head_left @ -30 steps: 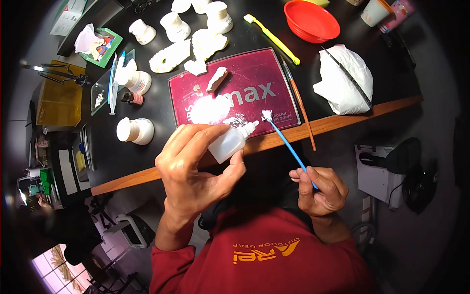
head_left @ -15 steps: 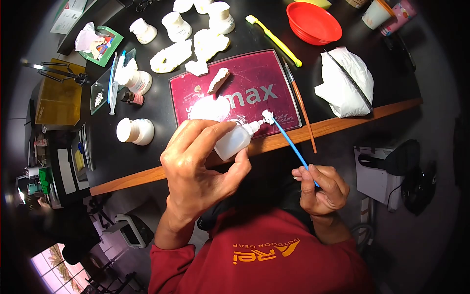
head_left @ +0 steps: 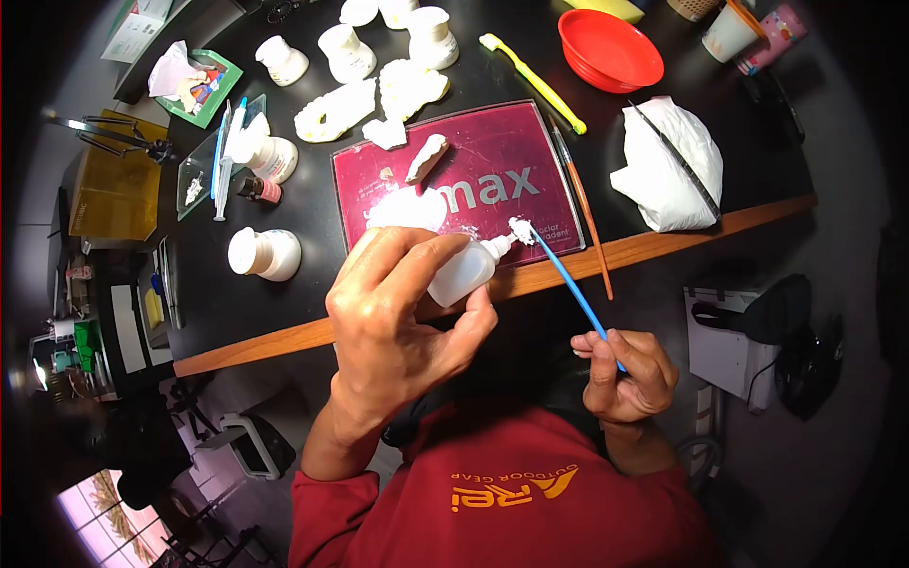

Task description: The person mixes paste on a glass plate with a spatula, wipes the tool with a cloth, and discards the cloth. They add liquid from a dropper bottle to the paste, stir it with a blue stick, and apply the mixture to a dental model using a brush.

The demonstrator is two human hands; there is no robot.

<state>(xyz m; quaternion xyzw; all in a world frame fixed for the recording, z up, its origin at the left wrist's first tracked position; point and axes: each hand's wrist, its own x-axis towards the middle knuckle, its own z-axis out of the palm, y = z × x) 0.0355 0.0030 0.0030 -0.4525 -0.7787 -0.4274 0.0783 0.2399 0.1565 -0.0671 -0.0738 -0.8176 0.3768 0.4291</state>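
Note:
My left hand [head_left: 402,312] grips a small translucent white dropper bottle [head_left: 462,275] between thumb and fingers, tilted so its nozzle points right. Held near its lower end by my right hand [head_left: 630,374] is a thin blue stick [head_left: 573,284]. Its far tip carries a white crumbly clump [head_left: 523,230], and the nozzle is right at that clump. Both tips overlap the lower right of a maroon printed mat [head_left: 559,204] in this view. On the mat, a mound of white powder [head_left: 417,208] lies behind my left fingers, with an off-white elongated piece [head_left: 428,158] above it.
Several white jars [head_left: 265,254] stand left and at the back, near pale plaster-like pieces [head_left: 334,111]. A brown-handled brush [head_left: 589,218], a yellow-green toothbrush-like tool [head_left: 535,80], a red bowl [head_left: 611,52] and a white tissue bundle [head_left: 663,170] lie right. The wooden table edge [head_left: 256,348] runs in front.
The view has shifted slightly. Both hands keep their holds, and the nozzle stays beside the white clump on the blue stick.

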